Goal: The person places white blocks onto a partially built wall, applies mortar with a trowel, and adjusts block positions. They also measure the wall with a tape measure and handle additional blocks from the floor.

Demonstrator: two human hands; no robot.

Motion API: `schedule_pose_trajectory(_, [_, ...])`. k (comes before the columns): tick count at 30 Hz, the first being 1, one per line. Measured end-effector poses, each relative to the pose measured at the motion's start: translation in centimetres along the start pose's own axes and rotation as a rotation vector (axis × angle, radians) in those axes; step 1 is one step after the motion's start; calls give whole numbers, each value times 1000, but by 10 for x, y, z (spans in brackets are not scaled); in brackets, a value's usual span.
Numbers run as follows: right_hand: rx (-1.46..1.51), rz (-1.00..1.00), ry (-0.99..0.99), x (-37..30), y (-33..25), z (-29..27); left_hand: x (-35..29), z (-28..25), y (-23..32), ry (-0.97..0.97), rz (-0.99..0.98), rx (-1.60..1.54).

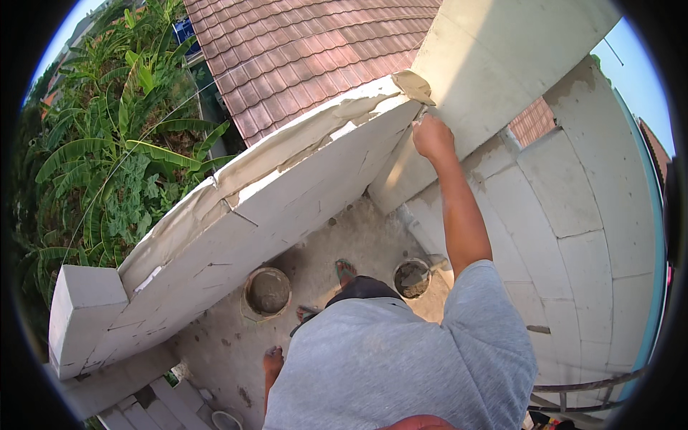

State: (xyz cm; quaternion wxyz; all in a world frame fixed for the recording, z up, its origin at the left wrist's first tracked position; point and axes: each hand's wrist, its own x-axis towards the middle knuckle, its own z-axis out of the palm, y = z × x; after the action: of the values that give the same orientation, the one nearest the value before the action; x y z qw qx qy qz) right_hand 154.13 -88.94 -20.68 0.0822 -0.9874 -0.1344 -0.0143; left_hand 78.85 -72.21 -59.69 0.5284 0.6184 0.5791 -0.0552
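Note:
My right hand [433, 136] is closed round the handle of a trowel [413, 86] at the far end of the wall. The trowel's blade, coated with pale mortar, rests at the wall top, close to the tall column. Along the top of the pale block wall [308, 190] runs an uneven bed of mortar [283, 156]. My left hand [272, 360] hangs low beside my body, fingers curled in, with nothing visible in it.
Two buckets of mortar, one on the left [268, 292] and one on the right [412, 278], stand on the concrete floor [322, 244] by my sandalled feet. A single block [86, 308] sits at the wall's near end. Another block wall [566, 193] rises at right. Beyond are a tiled roof [301, 54] and banana plants [107, 143].

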Motion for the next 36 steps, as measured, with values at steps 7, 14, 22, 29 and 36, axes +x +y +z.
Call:
schedule_pose_trajectory(7, [115,-148,19,-63,-42,10,20,18,-38,-86,-5,268])
schedule_pose_trajectory(14, [306,-340,-11,-110,-62,7,23,-13,-29,-134,24,403])
schedule_pose_trajectory(22, [496,-347,269,-82,-44,85,27,-34,-10,-13,16,309])
schedule_pose_trajectory(29, [495,-370,271,-142,-27,136,29,-33,-28,-59,26,211])
schedule_pose_trajectory(36, [408,-421,232,-140,-21,55,19,-30,-30,-75,34,235])
